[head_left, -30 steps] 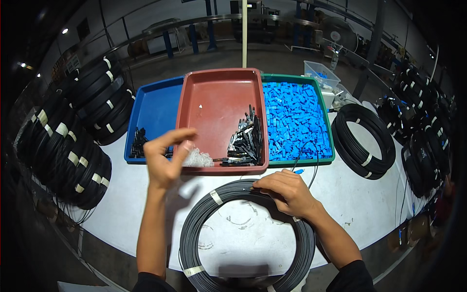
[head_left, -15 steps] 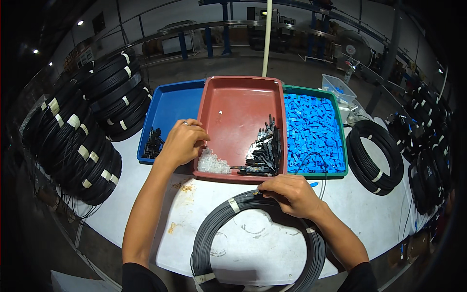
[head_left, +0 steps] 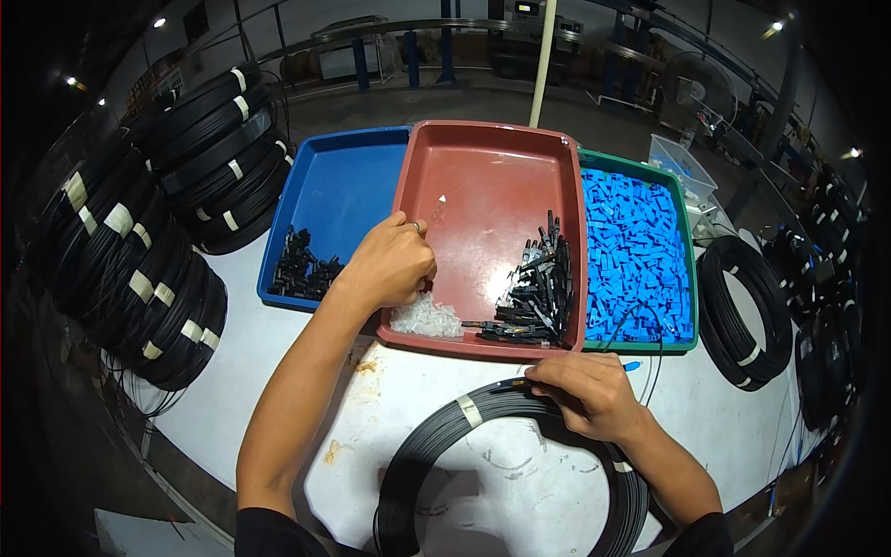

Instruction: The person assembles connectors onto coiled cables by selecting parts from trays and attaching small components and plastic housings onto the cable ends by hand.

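My left hand [head_left: 394, 262] reaches over the near left corner of the red tray [head_left: 478, 186], fingers pinched together at the heap of small clear plastic pieces [head_left: 425, 318]. Whatever sits between those fingertips is hidden. Over the far rim of a coil of black cable [head_left: 418, 446], my right hand [head_left: 594, 395] pinches a cable end. A dark, slim tip [head_left: 509, 382] pokes out left of its fingers, and a small blue connector [head_left: 633, 366] shows on the right. Dark connector parts [head_left: 536, 297] are piled along the red tray's right side.
Left of the red tray is a blue tray [head_left: 348, 176] with small black parts [head_left: 302, 269]; right, a green tray [head_left: 694, 288] full of blue clips [head_left: 636, 251]. Stacked black cable coils [head_left: 139, 278] rise at the left. Another coil [head_left: 710, 306] lies right.
The view has shifted, so the trays appear further right. My left hand has moved rightward over the clear pieces. My right hand keeps its pinch on the cable end.
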A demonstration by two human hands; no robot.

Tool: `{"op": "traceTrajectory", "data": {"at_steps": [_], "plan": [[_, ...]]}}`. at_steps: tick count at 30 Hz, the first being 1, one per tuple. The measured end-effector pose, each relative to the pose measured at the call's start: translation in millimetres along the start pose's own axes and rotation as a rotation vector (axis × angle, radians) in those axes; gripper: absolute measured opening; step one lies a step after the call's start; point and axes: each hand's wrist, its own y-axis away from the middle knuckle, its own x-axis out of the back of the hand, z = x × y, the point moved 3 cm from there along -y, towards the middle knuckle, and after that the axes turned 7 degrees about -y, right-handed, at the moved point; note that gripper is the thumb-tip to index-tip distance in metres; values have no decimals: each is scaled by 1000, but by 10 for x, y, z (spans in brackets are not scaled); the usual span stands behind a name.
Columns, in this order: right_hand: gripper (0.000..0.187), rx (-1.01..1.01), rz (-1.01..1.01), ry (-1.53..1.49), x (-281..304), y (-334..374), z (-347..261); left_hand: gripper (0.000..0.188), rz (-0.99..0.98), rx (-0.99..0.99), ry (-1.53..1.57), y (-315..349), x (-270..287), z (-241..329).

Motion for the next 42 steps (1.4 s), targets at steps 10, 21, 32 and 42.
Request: {"op": "traceTrajectory", "data": {"at_steps": [10,21,32,42], "plan": [[28,-19,5,34,24,30,-14,12,-94,-14,-183,-55,-106,48],[35,6,-20,144,3,99,-17,9,71,-102,-253,39,-167,88],[21,-97,64,15,109,125,-84,11,367,270,779,183,463,565],[17,-406,341,-167,280,398,-269,9,462,258,1267,208,656,1419]]}}
